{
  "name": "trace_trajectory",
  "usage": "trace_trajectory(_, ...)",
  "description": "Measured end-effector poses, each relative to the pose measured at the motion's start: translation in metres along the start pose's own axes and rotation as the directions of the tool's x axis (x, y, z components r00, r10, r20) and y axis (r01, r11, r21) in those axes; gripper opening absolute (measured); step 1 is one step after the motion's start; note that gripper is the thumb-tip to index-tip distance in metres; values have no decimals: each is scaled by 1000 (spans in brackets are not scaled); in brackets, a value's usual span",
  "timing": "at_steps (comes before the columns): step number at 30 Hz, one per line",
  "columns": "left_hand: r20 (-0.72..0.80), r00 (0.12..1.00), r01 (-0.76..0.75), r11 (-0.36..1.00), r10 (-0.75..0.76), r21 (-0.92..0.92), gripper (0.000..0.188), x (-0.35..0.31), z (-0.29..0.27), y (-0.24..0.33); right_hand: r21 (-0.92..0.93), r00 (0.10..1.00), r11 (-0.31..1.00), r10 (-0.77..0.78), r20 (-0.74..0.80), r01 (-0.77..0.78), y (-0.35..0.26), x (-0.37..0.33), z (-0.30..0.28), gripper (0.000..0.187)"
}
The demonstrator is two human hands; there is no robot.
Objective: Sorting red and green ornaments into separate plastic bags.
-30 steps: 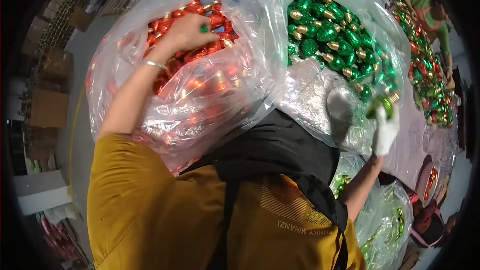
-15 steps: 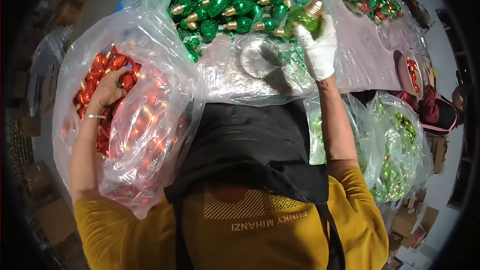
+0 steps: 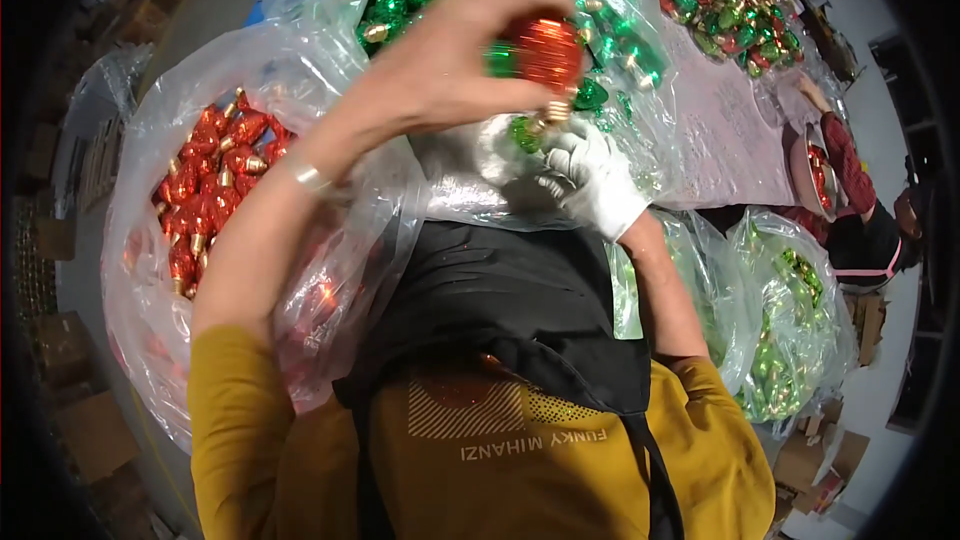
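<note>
Head view: nearest, at 6 o'clock, hangs the wearer's black apron [image 3: 500, 290]. A clear bag [image 3: 760, 250] with lime contents stands at 4 o'clock; at 9 o'clock the red bag [image 3: 128, 270] is clear plastic around loose red bulbs [image 3: 215, 180].

Past the apron, at 2 o'clock, the gloved right hand [image 3: 602, 182] has curled fingers, with a lime bulb [image 3: 525, 133] partly showing by their tips; whether that grip is clamped on it I cannot tell. At 12 o'clock the bare left hand [image 3: 450, 60], blurred, has its grip clamped on a red bulb [image 3: 549, 52], thumb below, fingers above, gold cap toward the glove.

The step in hand appears to be bringing these 2 bulbs close together; the next move would call for a steady hold.

Behind, at 12 o'clock, lie green bulbs [image 3: 392, 5]. Farther, at 2 o'clock, comes the pink counter [image 3: 730, 140], then a mixed heap [image 3: 745, 25]; at 3 o'clock, a co-worker's sleeve [image 3: 848, 158].
</note>
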State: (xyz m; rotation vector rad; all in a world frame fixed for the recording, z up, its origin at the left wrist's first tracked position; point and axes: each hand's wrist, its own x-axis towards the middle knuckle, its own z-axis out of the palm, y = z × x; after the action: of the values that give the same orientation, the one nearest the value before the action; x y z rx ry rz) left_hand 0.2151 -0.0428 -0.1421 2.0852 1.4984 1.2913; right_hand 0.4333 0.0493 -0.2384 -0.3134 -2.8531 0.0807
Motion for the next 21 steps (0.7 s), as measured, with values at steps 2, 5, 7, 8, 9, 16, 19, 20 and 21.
trace_trajectory(2,233,970,21,981,-66,192,51,25,27,-2,39,999,998,44,-24,-43,-7,-2,0,27)
trace_trajectory(5,491,813,55,881,-313,470,43,28,42,-16,116,997,990,78,-14,-76,-9,-6,-1,24)
trace_trajectory(7,564,680,31,787,-469,616,38,19,47,-30,228,990,963,142,17,-142,-10,-7,-1,21)
trace_trajectory(8,581,727,-2,846,-364,533,35,13,45,-38,239,990,961,136,22,-137,-12,-6,-2,21)
trace_trajectory(9,590,767,-44,896,-253,442,33,6,45,-46,222,991,966,132,31,-136,-13,-4,-3,22)
trace_trajectory(16,459,859,52,932,-225,360,32,16,59,-64,277,997,960,49,-65,-29,-7,7,6,26)
trace_trajectory(19,152,985,43,960,-88,277,29,-1,40,-48,282,998,958,58,14,-60,1,-3,4,30)
trace_trajectory(20,-53,998,47,972,-36,229,27,-13,31,-42,286,998,956,62,16,-64,1,-3,1,30)
trace_trajectory(21,-48,998,48,973,-38,226,27,-29,29,-36,304,999,951,44,17,-47,0,-3,-3,31)
